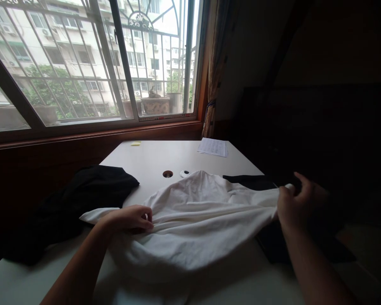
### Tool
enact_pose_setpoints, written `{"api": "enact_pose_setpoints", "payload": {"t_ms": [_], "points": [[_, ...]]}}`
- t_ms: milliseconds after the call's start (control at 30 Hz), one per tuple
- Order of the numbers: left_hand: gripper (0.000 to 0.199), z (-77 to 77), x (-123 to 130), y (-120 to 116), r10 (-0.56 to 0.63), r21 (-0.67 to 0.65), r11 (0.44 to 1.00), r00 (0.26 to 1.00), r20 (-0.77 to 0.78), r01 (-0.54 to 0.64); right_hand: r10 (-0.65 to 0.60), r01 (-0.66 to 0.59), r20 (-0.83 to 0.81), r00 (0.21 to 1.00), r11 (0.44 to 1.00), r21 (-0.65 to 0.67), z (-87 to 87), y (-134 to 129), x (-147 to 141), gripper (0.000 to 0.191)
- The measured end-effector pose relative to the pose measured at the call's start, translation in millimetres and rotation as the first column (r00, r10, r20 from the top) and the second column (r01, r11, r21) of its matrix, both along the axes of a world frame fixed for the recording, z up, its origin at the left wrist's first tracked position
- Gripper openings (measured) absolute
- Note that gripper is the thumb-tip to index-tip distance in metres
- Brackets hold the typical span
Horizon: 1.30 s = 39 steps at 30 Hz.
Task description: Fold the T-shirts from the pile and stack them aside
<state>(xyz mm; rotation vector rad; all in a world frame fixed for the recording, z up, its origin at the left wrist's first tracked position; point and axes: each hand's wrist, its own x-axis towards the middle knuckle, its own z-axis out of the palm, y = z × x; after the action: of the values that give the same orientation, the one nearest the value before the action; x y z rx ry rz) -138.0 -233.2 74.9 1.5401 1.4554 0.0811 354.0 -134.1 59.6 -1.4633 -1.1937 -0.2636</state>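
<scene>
Apparently a home, with tied curtain and barred window.

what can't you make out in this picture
All in the head view:
Right hand: shadow and blur obscure its outer fingers.
Dark cloth at right: its full shape is hidden, partly by the white cloth.
Papers: the print is too small to read.
Left forearm and right forearm: cut off by the bottom edge.
Far right of the room: lost in darkness.
</scene>
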Motion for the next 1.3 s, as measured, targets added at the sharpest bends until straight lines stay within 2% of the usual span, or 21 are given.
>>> {"api": "enact_pose_setpoints", "payload": {"t_ms": [67, 100, 133, 167, 233, 267, 300, 333, 433, 567, 667, 767, 867, 933, 1000, 1100, 1200, 1300], "points": [[0.041, -1.8, 0.3, 1.7, 0.032, 0.009, 0.999, 0.998, 0.058, -0.032, 0.053, -0.059, 0.143, 0.988, 0.998, 0.036, 1.9, -5.1, -13.8, 0.040], [0.042, -3.5, -0.4, 3.6, 0.050, 0.061, 0.997, 0.997, 0.060, -0.054, 0.110, -0.117, 0.210, 0.972, 0.993, 0.019, 0.1, -5.6, -20.5, 0.036], [0.042, -5.9, -1.5, 6.1, 0.075, 0.162, 0.983, 0.996, 0.037, -0.080, 0.179, -0.177, 0.263, 0.948, 0.984, -0.031, -3.8, -4.7, -26.3, 0.034], [0.042, -9.0, -3.3, 9.1, 0.111, 0.304, 0.947, 0.994, -0.009, -0.103, 0.239, -0.220, 0.304, 0.922, 0.971, -0.098, -9.7, -2.7, -30.7, 0.034], [0.040, -17.2, -7.8, 15.8, 0.197, 0.600, 0.796, 0.972, -0.131, -0.081, 0.337, -0.241, 0.366, 0.867, 0.928, -0.284, -25.3, 3.3, -34.8, 0.036], [0.040, -21.9, -10.1, 18.8, 0.238, 0.699, 0.714, 0.953, -0.189, -0.040, 0.371, -0.218, 0.385, 0.845, 0.897, -0.385, -33.7, 6.4, -34.7, 0.038], [0.042, -26.7, -12.2, 21.4, 0.264, 0.754, 0.657, 0.935, -0.239, 0.007, 0.394, -0.180, 0.396, 0.829, 0.859, -0.479, -41.4, 9.1, -33.7, 0.041], [0.044, -31.4, -13.9, 23.4, 0.273, 0.772, 0.634, 0.920, -0.282, 0.048, 0.405, -0.134, 0.400, 0.822, 0.821, -0.555, -47.9, 11.3, -32.1, 0.045], [0.048, -41.7, -14.9, 26.1, 0.249, 0.744, 0.661, 0.907, -0.339, 0.097, 0.387, -0.017, 0.404, 0.829, 0.739, -0.674, -56.0, 13.5, -27.8, 0.058], [0.048, -44.1, -10.9, 26.7, 0.212, 0.692, 0.721, 0.940, -0.268, 0.034, 0.394, 0.019, 0.376, 0.838, 0.669, -0.743, -48.4, 10.1, -28.4, 0.066], [0.049, -40.2, -10.5, 27.8, 0.203, 0.648, 0.761, 0.959, -0.199, -0.027, 0.373, 0.030, 0.351, 0.859, 0.647, -0.762, -42.2, 8.2, -31.2, 0.067], [0.040, -33.3, -14.9, 30.1, 0.202, 0.640, 0.760, 0.977, -0.073, -0.109, 0.351, 0.032, 0.332, 0.876, 0.644, -0.765, -38.2, 8.7, -33.5, 0.057], [0.033, -25.4, -20.5, 32.5, 0.272, 0.643, 0.712, 0.955, 0.118, -0.282, 0.396, -0.040, 0.265, 0.879, 0.616, -0.787, -32.9, 8.8, -35.6, 0.036], [0.035, -20.4, -22.8, 32.8, 0.355, 0.645, 0.640, 0.905, 0.234, -0.418, 0.411, -0.074, 0.232, 0.882, 0.607, -0.791, -28.2, 7.0, -37.7, 0.021], [0.038, -15.8, -23.6, 31.5, 0.429, 0.642, 0.559, 0.846, 0.317, -0.524, 0.418, -0.104, 0.219, 0.882, 0.625, -0.774, -24.6, 4.3, -40.2, 0.009], [0.040, -9.2, -24.2, 27.2, 0.501, 0.605, 0.485, 0.767, 0.400, -0.632, 0.459, -0.192, 0.192, 0.867, 0.665, -0.722, -24.3, 1.7, -43.7, 0.009], [0.036, -3.0, -25.9, 22.1, 0.557, 0.592, 0.433, 0.718, 0.417, -0.680, 0.531, -0.288, 0.186, 0.827, 0.683, -0.671, -30.1, 3.0, -45.1, 0.013], [0.026, 1.2, -28.2, 18.3, 0.607, 0.693, 0.398, 0.739, 0.292, -0.601, 0.484, -0.251, 0.292, 0.825, 0.777, -0.577, -36.9, 6.4, -42.4, 0.022]]}}
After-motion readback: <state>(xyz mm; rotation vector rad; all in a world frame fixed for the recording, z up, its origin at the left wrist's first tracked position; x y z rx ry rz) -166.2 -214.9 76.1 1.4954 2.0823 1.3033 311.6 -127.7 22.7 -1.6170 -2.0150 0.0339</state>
